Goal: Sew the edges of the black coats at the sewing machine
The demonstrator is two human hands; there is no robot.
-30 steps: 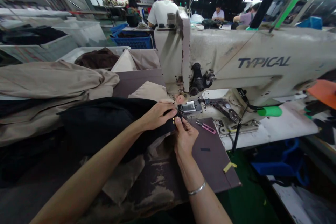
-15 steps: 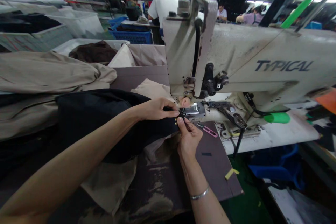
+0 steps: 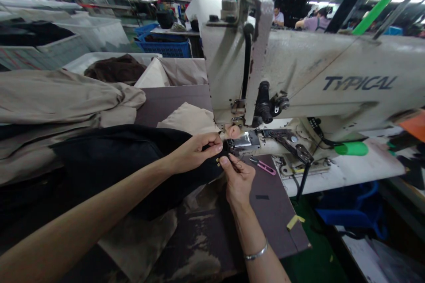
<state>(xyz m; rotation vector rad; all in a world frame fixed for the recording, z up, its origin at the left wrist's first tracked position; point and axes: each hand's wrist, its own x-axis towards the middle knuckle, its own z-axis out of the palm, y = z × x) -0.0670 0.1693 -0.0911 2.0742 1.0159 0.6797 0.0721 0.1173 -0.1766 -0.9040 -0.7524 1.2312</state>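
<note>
A black garment (image 3: 126,163) lies across the work table, its end drawn up to the arm of a white sewing machine (image 3: 299,84). My left hand (image 3: 194,150) is closed, pinching the top of the black fabric's edge just left of the metal plate (image 3: 244,141) under the needle. My right hand (image 3: 237,177) comes up from below with fingers pinched on the same edge. The two hands nearly touch. A silver bracelet (image 3: 255,253) is on my right wrist.
Pink thread snips (image 3: 264,166) lie on the brown table (image 3: 272,216) right of my hands. Beige garments (image 3: 59,97) are piled at the left, with bins behind. A green lever (image 3: 352,148) sticks out under the machine. People sit at stations in the background.
My head shifted slightly, so the machine looks closer. Both hands stayed pinched on the black fabric at the needle plate, moving a little lower and left.
</note>
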